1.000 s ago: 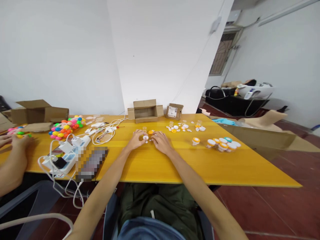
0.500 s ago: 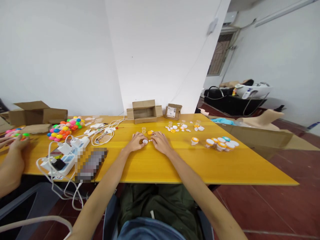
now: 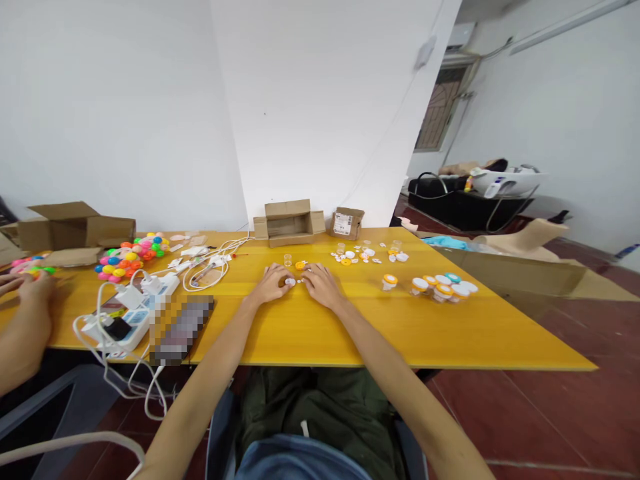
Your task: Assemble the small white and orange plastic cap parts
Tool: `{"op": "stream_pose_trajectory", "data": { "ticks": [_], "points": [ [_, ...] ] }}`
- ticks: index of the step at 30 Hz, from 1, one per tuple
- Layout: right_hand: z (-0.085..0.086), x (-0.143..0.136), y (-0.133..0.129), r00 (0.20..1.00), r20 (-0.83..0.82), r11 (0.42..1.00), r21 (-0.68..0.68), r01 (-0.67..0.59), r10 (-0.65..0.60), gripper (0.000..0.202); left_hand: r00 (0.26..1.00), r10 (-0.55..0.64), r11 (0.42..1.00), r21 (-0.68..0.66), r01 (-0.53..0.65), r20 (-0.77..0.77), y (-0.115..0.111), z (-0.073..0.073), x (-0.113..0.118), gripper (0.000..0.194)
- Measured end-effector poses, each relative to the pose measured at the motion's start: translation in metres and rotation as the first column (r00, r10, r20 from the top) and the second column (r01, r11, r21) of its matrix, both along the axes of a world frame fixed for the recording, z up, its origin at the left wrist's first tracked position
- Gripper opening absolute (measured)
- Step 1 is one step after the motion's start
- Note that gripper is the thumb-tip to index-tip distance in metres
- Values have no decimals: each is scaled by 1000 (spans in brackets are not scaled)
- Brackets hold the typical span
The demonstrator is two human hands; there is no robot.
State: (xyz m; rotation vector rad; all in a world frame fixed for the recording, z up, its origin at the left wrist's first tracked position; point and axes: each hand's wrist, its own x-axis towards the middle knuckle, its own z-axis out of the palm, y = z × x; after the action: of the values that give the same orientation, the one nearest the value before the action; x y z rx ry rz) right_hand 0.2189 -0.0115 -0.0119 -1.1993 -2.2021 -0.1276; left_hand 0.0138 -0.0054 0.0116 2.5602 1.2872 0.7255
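Note:
Near the middle of the yellow table (image 3: 320, 340), my left hand (image 3: 271, 283) holds a small white round piece (image 3: 289, 283) between its fingertips. My right hand (image 3: 320, 285) rests close by on the right, its fingers bent and pressed together at a tiny white part (image 3: 300, 281); whether it grips anything is too small to tell. Just beyond the hands lie an orange ring (image 3: 300, 265) and a clear cup (image 3: 287, 260). White discs, orange rings and clear cups (image 3: 367, 253) are scattered to the right. One orange-rimmed jar (image 3: 389, 282) stands before a group of several lidded jars (image 3: 443, 287).
Two cardboard boxes (image 3: 289, 230) (image 3: 345, 223) stand at the back. On the left are colourful balls (image 3: 133, 259), a power strip (image 3: 137, 327) with white cables, a phone (image 3: 183, 330) and another person's hand (image 3: 35, 293). A large carton (image 3: 505, 277) stands beside the table's right edge.
The white round piece in my left fingertips has tilted slightly. Both my hands are almost where they were. The other person's hand on the left has shifted a little.

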Motion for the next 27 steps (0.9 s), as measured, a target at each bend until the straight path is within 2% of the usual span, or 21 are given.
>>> {"op": "stream_pose_trajectory", "data": {
  "ticks": [12,27],
  "points": [
    [-1,0,1,1000,3,999,40,-24,23,21,1000,-10,999,51,10,14,-3,4,2,13],
    [-3,0,2,982,-84,978,141,-156,169,22,986,-74,992,110,58,147,-2,0,5,28]
  ]
}}
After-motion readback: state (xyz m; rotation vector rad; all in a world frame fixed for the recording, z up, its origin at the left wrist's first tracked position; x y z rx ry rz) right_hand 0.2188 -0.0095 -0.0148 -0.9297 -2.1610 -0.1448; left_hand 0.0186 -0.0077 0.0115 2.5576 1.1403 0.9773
